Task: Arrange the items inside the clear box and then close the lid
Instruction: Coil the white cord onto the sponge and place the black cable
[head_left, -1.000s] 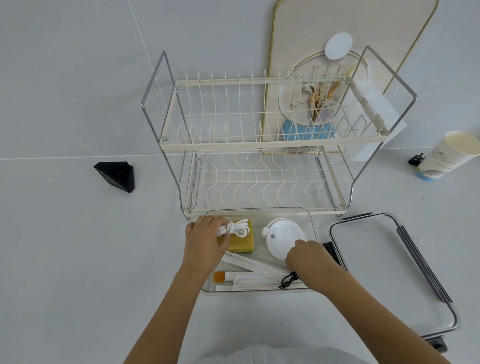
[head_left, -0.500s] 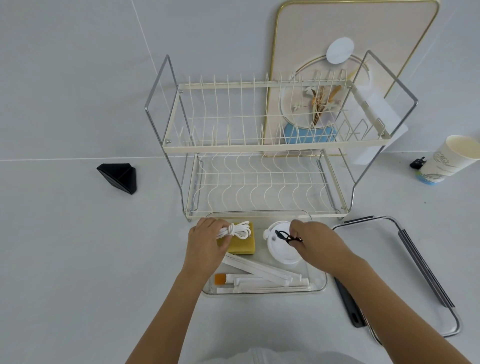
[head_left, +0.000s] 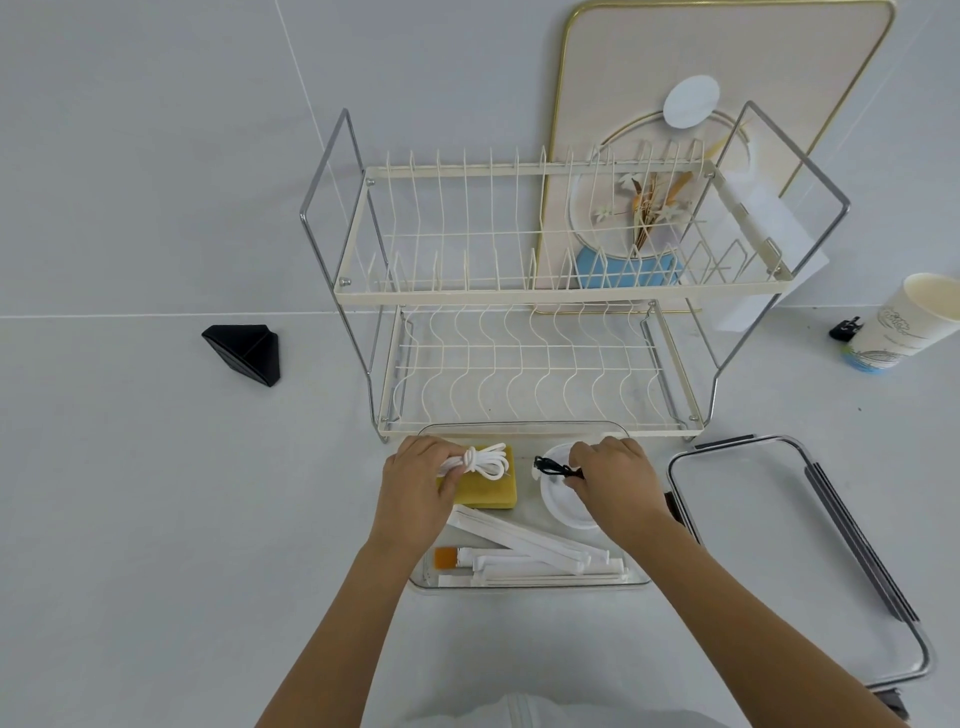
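Observation:
The clear box (head_left: 524, 586) lies on the table in front of the dish rack. Inside it are a yellow sponge (head_left: 491, 492), a round white object (head_left: 563, 506), white sticks (head_left: 524, 540) and a brush with orange bristles (head_left: 448, 557). My left hand (head_left: 415, 493) holds a knotted white cord (head_left: 480, 461) over the sponge. My right hand (head_left: 615, 480) pinches a small black tie (head_left: 553, 467) above the round white object. The box's lid (head_left: 800, 561) lies flat on the table, right of the box.
A two-tier cream wire dish rack (head_left: 545, 291) stands just behind the box. A decorated board (head_left: 717, 83) leans on the wall behind it. A black wedge (head_left: 247, 353) sits at left; a paper cup (head_left: 914, 322) and a small black clip (head_left: 844, 328) sit at right.
My right hand picked up the black tie from the box's near right edge and carried it up over the round white object. My left hand stayed on the white cord.

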